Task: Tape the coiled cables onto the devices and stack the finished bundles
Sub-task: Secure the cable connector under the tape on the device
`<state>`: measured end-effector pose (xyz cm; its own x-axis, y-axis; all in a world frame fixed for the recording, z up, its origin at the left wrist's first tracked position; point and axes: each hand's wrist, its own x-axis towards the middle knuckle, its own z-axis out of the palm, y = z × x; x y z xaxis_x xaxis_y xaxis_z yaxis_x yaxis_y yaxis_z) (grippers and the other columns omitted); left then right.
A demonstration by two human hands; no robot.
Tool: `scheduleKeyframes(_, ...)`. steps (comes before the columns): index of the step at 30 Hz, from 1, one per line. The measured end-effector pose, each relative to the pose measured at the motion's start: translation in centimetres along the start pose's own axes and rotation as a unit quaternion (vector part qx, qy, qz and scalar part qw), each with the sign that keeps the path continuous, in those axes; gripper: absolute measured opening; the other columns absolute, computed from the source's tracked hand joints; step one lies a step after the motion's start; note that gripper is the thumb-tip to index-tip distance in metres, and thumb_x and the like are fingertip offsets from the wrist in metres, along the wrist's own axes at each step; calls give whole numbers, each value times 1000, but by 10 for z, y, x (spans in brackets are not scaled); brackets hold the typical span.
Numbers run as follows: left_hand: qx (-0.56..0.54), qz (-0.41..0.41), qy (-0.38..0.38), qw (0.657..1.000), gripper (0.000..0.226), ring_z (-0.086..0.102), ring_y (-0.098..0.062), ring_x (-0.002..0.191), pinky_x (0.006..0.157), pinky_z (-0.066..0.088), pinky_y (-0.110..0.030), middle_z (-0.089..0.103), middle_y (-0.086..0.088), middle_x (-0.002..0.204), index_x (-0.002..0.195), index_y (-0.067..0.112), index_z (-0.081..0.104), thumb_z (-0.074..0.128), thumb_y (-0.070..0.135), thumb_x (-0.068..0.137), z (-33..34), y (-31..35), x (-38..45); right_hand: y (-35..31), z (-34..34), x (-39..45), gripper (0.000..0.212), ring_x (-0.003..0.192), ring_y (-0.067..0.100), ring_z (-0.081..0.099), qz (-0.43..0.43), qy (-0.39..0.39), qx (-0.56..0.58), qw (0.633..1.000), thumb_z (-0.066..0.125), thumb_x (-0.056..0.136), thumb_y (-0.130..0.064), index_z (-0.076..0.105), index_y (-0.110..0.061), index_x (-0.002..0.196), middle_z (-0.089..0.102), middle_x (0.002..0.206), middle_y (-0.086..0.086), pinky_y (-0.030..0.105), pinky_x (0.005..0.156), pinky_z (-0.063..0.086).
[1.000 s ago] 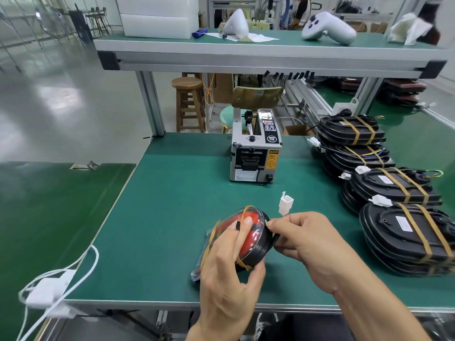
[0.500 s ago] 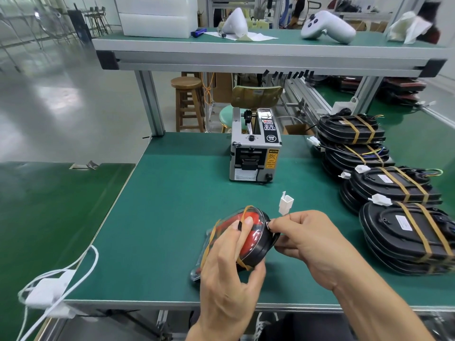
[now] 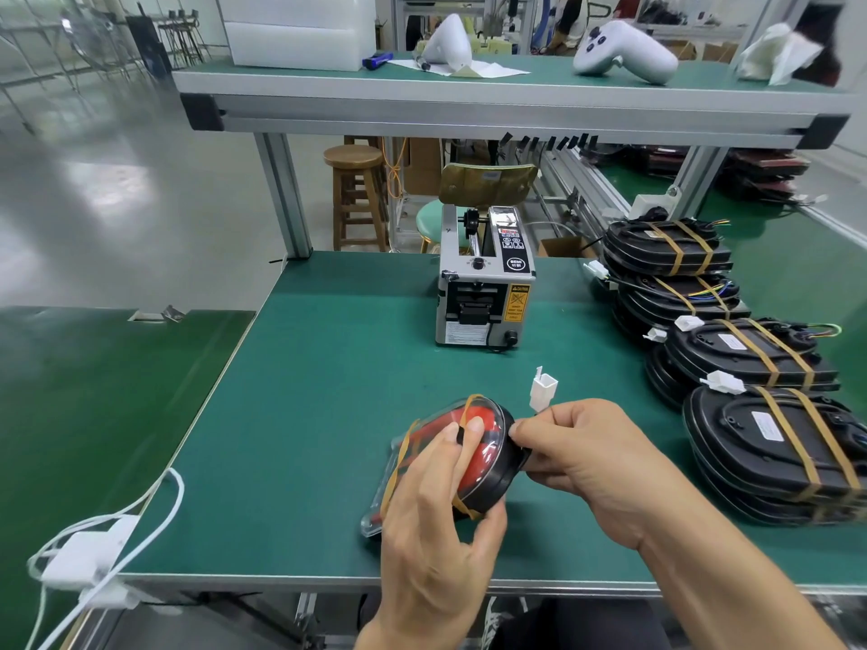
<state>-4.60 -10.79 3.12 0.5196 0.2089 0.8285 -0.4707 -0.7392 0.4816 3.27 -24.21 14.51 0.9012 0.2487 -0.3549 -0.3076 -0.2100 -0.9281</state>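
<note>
The left hand covers much of the near side of the device, a red-and-black bundle tilted on edge on the green table, so the coiled cable on it is largely hidden; only the bands of tan tape crossing its clear cover show. That hand grips the device, fingers curled over the red face and thumb under the black rim. The right hand pinches at the device's right rim, apparently on the cable end, though the wire itself is too thin to trace; a white connector stands up just above its knuckles. To the right, the finished bundles lie in overlapping stacks, the nearest cut off by the frame edge. The tape dispenser sits behind, well apart from the hands. Compared with half a second ago, almost nothing has shifted: both hands keep the same hold and the device sits in the same spot.
</note>
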Motion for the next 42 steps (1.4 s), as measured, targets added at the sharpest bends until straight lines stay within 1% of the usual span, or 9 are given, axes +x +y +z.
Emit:
scheduleKeyframes(9, -13, -13, 23, 1000, 74, 64, -17, 137, 108, 56, -31, 66, 0, 149, 154, 16, 38, 78, 14, 92, -1, -4, 1, 5, -2, 2, 16, 75, 28, 48, 31, -36, 41, 998, 74, 92, -14, 63, -3, 89, 52, 63, 12, 40, 84, 41)
scheduleKeyframes(11, -10, -17, 24, 1000, 80, 64, -16, 137, 109, 55, -30, 62, 7, 153, 153, 17, 38, 82, 10, 86, -2, -4, 2, 4, -3, 2, 18, 71, 27, 59, 40, -57, 56, 996, 75, 92, -18, 64, -3, 91, 63, 73, 16, 41, 87, 46)
scheduleKeyframes(13, -10, -28, 25, 999, 85, 63, -15, 138, 107, 56, -33, 60, 11, 155, 152, 20, 37, 84, 8, 82, -4, -3, 3, 3, -3, 0, 18, 73, 24, 72, 44, -66, 68, 995, 73, 91, -21, 69, -3, 91, 76, 92, 15, 41, 90, 50)
scheduleKeyframes(19, -4, -55, 32, 998, 79, 64, -18, 137, 99, 61, -47, 63, 11, 153, 152, 24, 36, 80, 17, 87, -8, -1, 5, 5, -5, -2, 18, 82, 27, 78, 34, -65, 91, 993, 69, 94, -19, 70, -1, 96, 79, 96, 10, 39, 90, 48)
scheduleKeyframes(22, -3, -64, 33, 997, 77, 65, -23, 137, 98, 61, -50, 62, 11, 153, 151, 22, 36, 80, 21, 88, -9, 0, 5, 9, -5, -6, 19, 90, 33, 75, -41, 24, 14, 999, 75, 92, -22, 74, -3, 90, 78, 92, 3, 40, 90, 48)
scheduleKeyframes(25, -3, -63, 31, 998, 77, 65, -21, 137, 101, 59, -50, 64, 9, 151, 150, 19, 36, 81, 20, 88, -11, -1, 6, 9, -3, -15, 10, 82, 5, 70, -168, 102, -126, 972, 79, 89, -29, 78, -28, 79, 77, 88, -14, 27, 82, 50)
scheduleKeyframes(29, -4, -62, 23, 998, 81, 64, -17, 138, 104, 59, -45, 65, 8, 151, 150, 18, 36, 84, 15, 85, -13, 1, 7, 7, 2, -18, 7, 108, -11, 57, -293, 137, -280, 904, 75, 89, -31, 79, -37, 89, 62, 105, -23, 2, 82, 36)
scheduleKeyframes(34, -8, -54, 18, 998, 77, 59, -9, 141, 102, 59, -46, 67, 2, 148, 150, 18, 36, 80, 16, 86, -13, 0, 8, 3, 7, -14, 8, 110, -30, 40, -285, 100, -328, 895, 73, 94, -27, 78, -33, 93, 59, 120, -16, -6, 90, 24)
scheduleKeyframes(42, -7, -42, 20, 999, 80, 64, -15, 137, 100, 61, -48, 64, 6, 152, 152, 20, 37, 81, 14, 86, -13, -5, 5, -6, 5, -10, 15, 119, -17, 50, -263, 76, -340, 900, 72, 93, -27, 69, -33, 81, 54, 116, -27, -5, 89, 27)
